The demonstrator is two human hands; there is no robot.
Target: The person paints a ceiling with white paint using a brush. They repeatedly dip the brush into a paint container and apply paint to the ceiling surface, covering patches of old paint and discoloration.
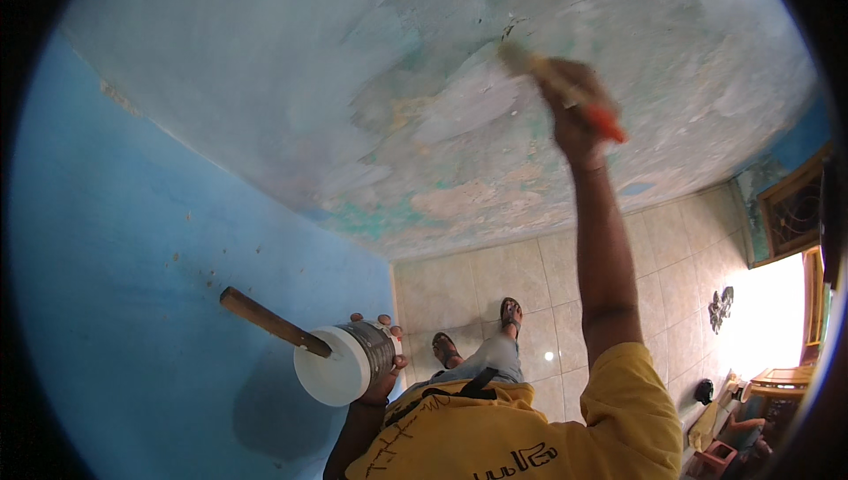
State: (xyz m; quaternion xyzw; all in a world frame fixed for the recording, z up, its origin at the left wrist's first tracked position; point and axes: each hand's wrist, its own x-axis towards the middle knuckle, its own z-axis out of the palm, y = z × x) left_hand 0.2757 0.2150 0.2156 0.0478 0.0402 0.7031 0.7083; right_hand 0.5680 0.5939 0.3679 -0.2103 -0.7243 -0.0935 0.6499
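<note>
My right hand point(579, 100) is closed round a paintbrush point(605, 122) with a red handle end. Its pale bristles are at the patchy wall point(459, 109), blurred by motion, and I cannot tell whether they touch it. Low on the left, my left hand point(386, 374) grips a tub point(367, 352) with a dark label band, fingers wrapped over its side. White liquid fills the tub's mouth, and a wooden stick point(276, 319) stands tilted in it, its upper end out to the left. The wall shows grey, green and whitish peeled areas around the brush.
A blue wall point(132, 241) meets the patchy wall in a corner at left. Below lies a beige tiled floor point(530, 277), where my sandalled feet stand. Far right are a bright doorway point(773, 312), wooden furniture point(782, 381) and a reddish stool point(714, 458).
</note>
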